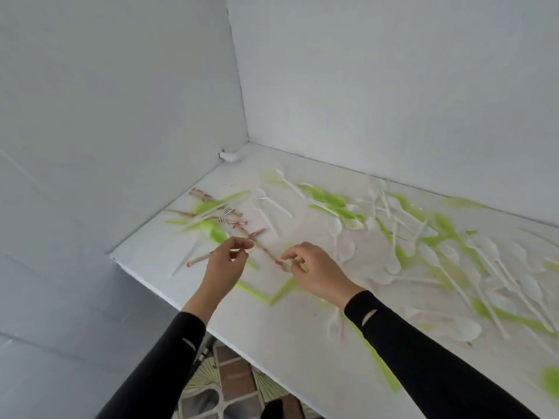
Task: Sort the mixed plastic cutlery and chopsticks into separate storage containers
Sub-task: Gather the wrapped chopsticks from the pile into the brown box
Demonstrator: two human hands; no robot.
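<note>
Head view: the left hand (pixel 223 267) fingers (pixel 242 245) pinch the upper end of a paper-wrapped chopstick (pixel 267 252). The right hand (pixel 317 273) fingers (pixel 289 256) curl round its lower end, contact softened by blur. Both hands sit low over the white worktop (pixel 272 343). More wrapped chopsticks (pixel 211 199) lie near its left edge, and green and white plastic cutlery (pixel 328 198) is scattered to the right.

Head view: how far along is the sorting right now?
Done: nothing visibly sorted; everything lies mixed. In hand: the left hand pinches a wrapped chopstick, the right hand at its other end, grip unclear. Remaining: green cutlery, white spoons and more chopsticks scattered on the table.
</note>
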